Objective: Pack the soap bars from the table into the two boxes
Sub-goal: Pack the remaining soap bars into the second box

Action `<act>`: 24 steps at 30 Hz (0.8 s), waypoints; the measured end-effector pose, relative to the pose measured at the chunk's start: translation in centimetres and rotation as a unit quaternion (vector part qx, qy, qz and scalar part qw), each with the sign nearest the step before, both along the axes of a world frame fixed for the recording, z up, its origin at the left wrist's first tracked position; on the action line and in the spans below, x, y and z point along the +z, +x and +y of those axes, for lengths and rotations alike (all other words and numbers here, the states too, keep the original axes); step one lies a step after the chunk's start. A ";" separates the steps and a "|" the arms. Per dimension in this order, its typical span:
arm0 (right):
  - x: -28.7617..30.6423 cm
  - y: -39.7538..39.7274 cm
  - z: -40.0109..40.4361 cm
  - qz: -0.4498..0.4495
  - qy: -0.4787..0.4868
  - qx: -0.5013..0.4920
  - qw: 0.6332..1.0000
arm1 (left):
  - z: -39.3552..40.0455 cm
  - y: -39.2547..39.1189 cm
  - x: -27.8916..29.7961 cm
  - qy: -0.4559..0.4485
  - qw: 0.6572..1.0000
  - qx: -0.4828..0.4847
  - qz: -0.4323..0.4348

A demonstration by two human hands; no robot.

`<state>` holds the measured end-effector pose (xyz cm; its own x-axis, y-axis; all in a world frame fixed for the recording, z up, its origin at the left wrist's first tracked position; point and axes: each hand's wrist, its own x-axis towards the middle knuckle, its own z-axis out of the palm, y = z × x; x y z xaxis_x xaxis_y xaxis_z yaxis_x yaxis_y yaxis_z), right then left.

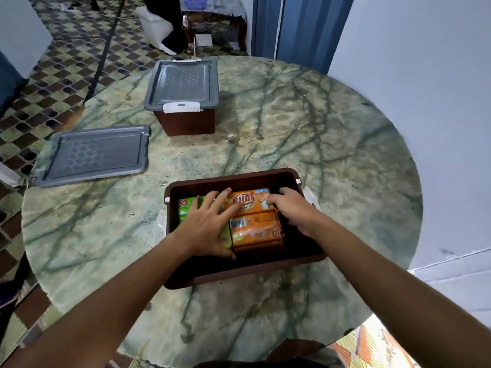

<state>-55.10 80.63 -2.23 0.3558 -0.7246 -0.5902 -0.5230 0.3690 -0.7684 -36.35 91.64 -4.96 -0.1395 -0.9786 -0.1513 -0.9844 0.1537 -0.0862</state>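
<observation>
An open brown box [239, 176] stands near me on the round marble table [318, 134]. Inside lie two orange soap bars [255, 229] side by side and a green soap bar [187, 208] at the left. My left hand [210, 224] lies flat with spread fingers over the green bar and the edge of the orange ones. My right hand [292, 208] reaches into the box at the right, its fingers touching the far orange bar's right end. A second brown box [186, 123] stands farther back, shut with a grey lid [183, 83].
A loose grey lid [95, 155] lies flat at the table's left edge. A white wall [425, 75] is close on the right. Patterned floor tiles, a blue curtain and furniture show beyond the table.
</observation>
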 end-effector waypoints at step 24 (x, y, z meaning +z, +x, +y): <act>-0.1 -0.4 1.6 -0.064 0.213 -0.130 0.966 | 0.1 -0.3 -2.6 -0.046 0.999 -0.015 0.015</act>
